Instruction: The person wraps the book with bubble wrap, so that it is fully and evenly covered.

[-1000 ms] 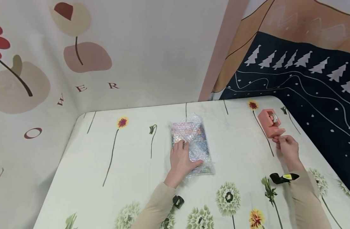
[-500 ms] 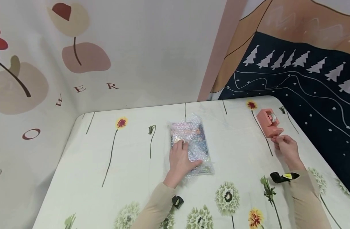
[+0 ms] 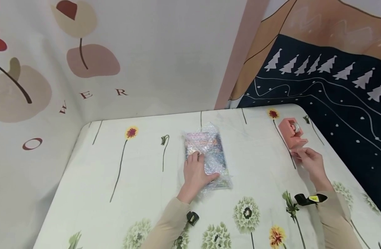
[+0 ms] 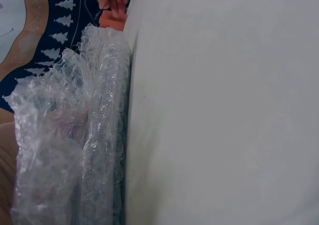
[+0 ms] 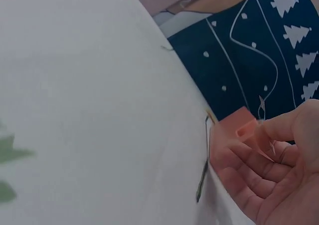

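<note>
A flat, colourful book-like item in bubble wrap [image 3: 212,147] lies mid-table. My left hand [image 3: 194,175] rests on its lower left part, fingers extended and thumb spread to the right. In the left wrist view the bubble wrap [image 4: 105,120] rises loosely along one edge, and the fingers are hidden behind it. At the right stands a pink tape dispenser [image 3: 290,132] with a clear roll inside. Right by its front end, my right hand [image 3: 310,165] pinches what looks like a short strip of clear tape [image 5: 272,148] between thumb and forefinger; the other fingers are curled.
A white cloth with printed flowers covers the table [image 3: 140,186]. A pale printed curtain [image 3: 165,62] hangs behind it, and a dark one with white trees [image 3: 333,90] borders the right side, close to the dispenser.
My right hand has shifted slightly left and down, its fingertips now a little off the dispenser's front end. The left hand stays on the wrapped item. The head view has drifted slightly.
</note>
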Demonstrator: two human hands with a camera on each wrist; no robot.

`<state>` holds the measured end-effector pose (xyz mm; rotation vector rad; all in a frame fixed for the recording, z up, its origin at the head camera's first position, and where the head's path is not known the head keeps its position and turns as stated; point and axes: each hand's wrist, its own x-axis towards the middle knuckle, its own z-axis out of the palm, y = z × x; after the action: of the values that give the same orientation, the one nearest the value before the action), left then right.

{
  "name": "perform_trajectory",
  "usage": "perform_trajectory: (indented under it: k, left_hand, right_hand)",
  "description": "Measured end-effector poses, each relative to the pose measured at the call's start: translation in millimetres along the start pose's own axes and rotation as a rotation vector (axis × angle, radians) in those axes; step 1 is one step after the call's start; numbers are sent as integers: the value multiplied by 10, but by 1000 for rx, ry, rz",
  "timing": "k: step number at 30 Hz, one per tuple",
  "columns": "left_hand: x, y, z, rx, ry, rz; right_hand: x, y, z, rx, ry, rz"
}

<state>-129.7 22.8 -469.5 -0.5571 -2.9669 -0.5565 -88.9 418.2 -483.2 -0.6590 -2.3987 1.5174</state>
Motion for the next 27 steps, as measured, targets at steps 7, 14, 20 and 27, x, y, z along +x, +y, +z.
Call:
perform_trajectory:
  k: [7, 14, 20, 27]
  left_hand:
    - [2, 5, -9, 1, -11, -10]
    - [13, 13, -10, 7, -16, -23]
    - [18, 14, -12, 0, -11, -29]
    - [22, 23, -7, 8, 14, -29]
  right_hand:
    - [170, 151, 81, 118, 1, -110]
    - [273, 110, 301, 33, -28, -255]
    - [141, -248, 527, 28, -127, -355]
    - [-139, -857, 753, 34, -213, -333]
